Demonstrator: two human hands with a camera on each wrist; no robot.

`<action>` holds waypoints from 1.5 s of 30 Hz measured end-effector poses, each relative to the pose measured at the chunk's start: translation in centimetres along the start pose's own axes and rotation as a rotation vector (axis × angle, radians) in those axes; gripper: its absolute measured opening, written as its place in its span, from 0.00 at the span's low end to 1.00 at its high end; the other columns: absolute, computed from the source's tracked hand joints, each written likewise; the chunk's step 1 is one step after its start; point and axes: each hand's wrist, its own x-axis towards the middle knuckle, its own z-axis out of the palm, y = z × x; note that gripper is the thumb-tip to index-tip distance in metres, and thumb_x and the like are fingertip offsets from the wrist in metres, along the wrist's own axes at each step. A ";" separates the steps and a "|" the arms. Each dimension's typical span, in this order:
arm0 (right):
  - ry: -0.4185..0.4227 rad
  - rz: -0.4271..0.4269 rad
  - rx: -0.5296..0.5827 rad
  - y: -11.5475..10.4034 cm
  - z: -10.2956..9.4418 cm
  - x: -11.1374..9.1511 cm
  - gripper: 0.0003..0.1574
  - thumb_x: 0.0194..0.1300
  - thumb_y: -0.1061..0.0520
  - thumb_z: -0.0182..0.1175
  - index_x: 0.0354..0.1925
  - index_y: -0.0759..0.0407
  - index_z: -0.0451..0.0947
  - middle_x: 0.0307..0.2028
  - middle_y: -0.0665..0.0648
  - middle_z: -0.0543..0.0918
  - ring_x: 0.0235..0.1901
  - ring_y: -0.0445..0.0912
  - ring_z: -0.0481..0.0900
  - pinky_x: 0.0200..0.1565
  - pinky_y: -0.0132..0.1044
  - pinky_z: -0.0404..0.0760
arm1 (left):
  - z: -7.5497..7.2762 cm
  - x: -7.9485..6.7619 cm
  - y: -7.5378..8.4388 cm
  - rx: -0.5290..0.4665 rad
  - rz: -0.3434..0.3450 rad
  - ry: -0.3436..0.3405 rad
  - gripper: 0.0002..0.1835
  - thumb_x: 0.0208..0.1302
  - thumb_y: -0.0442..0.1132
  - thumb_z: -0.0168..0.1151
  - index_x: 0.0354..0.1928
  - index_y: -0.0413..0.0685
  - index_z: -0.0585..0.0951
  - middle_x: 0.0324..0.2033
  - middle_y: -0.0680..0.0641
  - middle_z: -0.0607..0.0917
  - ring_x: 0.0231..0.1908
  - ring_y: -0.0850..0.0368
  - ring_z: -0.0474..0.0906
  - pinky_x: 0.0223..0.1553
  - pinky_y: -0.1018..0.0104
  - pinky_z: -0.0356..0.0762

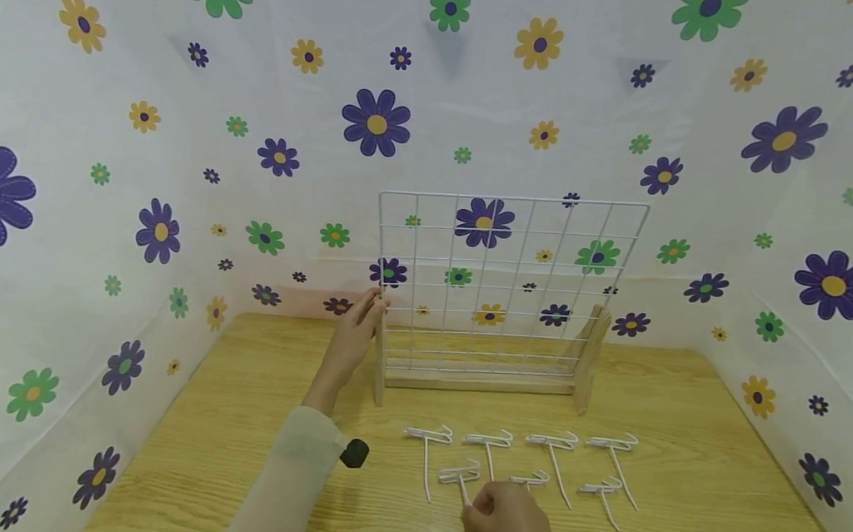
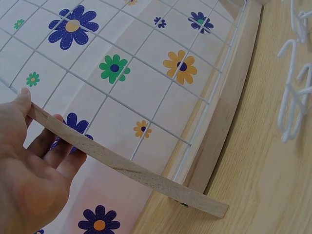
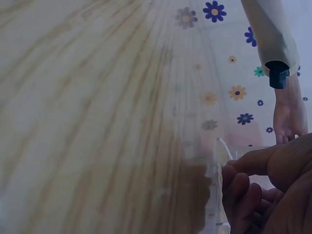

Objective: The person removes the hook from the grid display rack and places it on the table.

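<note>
A white wire grid (image 1: 514, 199) stands upright in a wooden base at the back of the table. My left hand (image 1: 349, 335) grips the base's left wooden upright (image 2: 122, 163), thumb on the near edge and fingers behind it. In front, white wire display hooks (image 1: 488, 440) lie in two rows. My right hand (image 1: 515, 523) is low over the front row and pinches the long prong of its leftmost hook (image 1: 459, 475) between thumb and index finger. Part of the neighbouring hook (image 1: 530, 479) is hidden behind that hand.
The wooden table (image 1: 230, 468) is backed and flanked by a white flower-print cloth (image 1: 440, 92). A right wooden upright (image 1: 589, 358) supports the grid's other side. One more small hook (image 1: 600, 487) lies right of my right hand.
</note>
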 end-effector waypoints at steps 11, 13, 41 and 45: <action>0.029 -0.097 -0.084 0.4 0.6 0.1 0.12 0.61 0.55 0.73 0.24 0.53 0.80 0.23 0.44 0.79 0.24 0.37 0.70 0.22 0.29 0.73 | 0.0 0.0 -0.1 0.010 0.001 -0.002 0.32 0.82 0.54 0.49 0.81 0.50 0.60 0.72 0.47 0.73 0.73 0.45 0.66 0.72 0.50 0.67; 0.041 -0.104 -0.101 0.4 0.7 0.0 0.13 0.60 0.56 0.73 0.24 0.52 0.80 0.22 0.44 0.77 0.22 0.36 0.68 0.20 0.28 0.70 | 0.0 0.1 -0.1 0.013 -0.003 0.003 0.32 0.82 0.54 0.49 0.80 0.51 0.61 0.72 0.47 0.74 0.73 0.45 0.66 0.72 0.50 0.68; 0.029 -0.120 -0.076 0.5 0.5 -0.1 0.11 0.58 0.60 0.74 0.25 0.55 0.79 0.21 0.44 0.79 0.21 0.35 0.72 0.22 0.28 0.74 | 0.2 0.0 -0.1 -0.008 0.005 -0.003 0.32 0.82 0.54 0.49 0.81 0.50 0.60 0.72 0.45 0.73 0.72 0.44 0.67 0.72 0.50 0.68; 0.026 -0.131 -0.061 0.5 0.4 -0.2 0.11 0.58 0.60 0.73 0.25 0.55 0.80 0.22 0.45 0.80 0.23 0.36 0.74 0.25 0.28 0.77 | 0.2 0.0 0.0 -0.008 0.000 -0.003 0.32 0.82 0.53 0.49 0.81 0.50 0.60 0.72 0.45 0.73 0.72 0.45 0.67 0.72 0.51 0.67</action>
